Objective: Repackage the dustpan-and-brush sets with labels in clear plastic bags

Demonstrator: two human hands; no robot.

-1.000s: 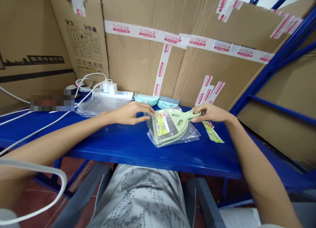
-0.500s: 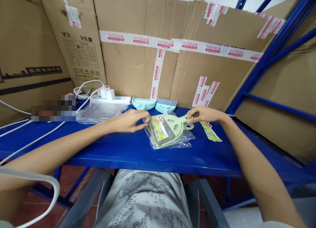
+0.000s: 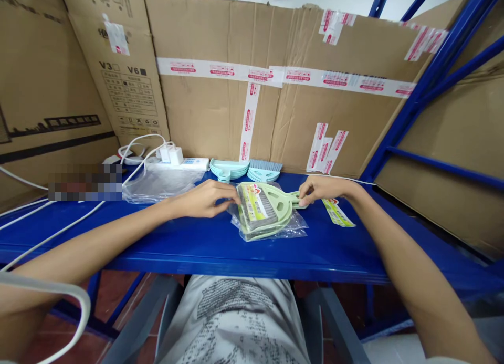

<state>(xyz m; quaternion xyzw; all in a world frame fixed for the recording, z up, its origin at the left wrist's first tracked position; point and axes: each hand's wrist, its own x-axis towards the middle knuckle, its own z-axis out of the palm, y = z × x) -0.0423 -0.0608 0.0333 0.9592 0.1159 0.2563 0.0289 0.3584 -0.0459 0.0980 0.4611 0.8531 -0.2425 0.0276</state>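
A light green dustpan (image 3: 284,209) lies on the blue table with a matching hand brush on it, its grey bristles (image 3: 269,205) facing left. Their left part sits inside a clear plastic bag (image 3: 246,230), along with a yellow-green label card (image 3: 255,201). My left hand (image 3: 208,198) pinches the bag's left edge between thumb and finger. At the other end, my right hand (image 3: 317,189) is closed around the handles of the dustpan and brush. Another label card (image 3: 338,214) lies loose, just below my right wrist.
Light blue dustpans (image 3: 230,168) and light blue brushes (image 3: 264,172) are stacked at the back. Clear bags (image 3: 161,184) lie left of them, before a white power strip (image 3: 196,164) with chargers and cables. Cardboard (image 3: 205,117) walls the back; a blue metal frame (image 3: 419,104) stands right.
The handles have come together under my right hand; the lower handle's looped end no longer shows. My left hand stays at the bag's edge. The camera view has shifted slightly.
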